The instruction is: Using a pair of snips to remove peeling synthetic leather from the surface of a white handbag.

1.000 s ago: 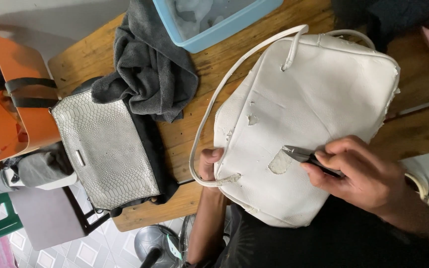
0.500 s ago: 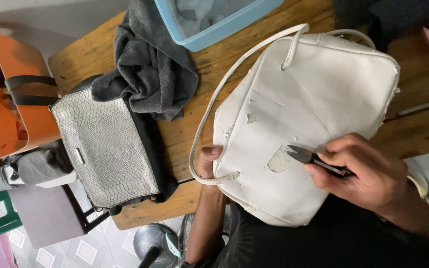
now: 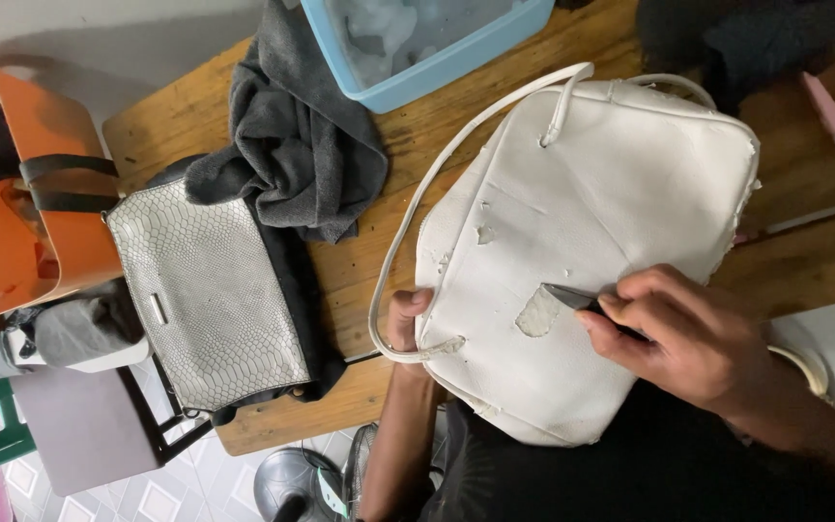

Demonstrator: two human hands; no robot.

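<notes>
- White handbag [image 3: 591, 261] lies flat at the table's [image 3: 379, 280] front edge, partly overhanging it; its coating is scraped off in one grey patch [image 3: 537, 311] plus a few small chips; most of the surface remains coated
- Right hand [image 3: 683, 338] is closed around a dark blade tool [image 3: 572, 298], tip at the patch
- Left hand [image 3: 406, 317] pinches the bag's side edge; its fingers are hidden beneath
- Tool handle is covered by the fingers; bag underside unseen
</notes>
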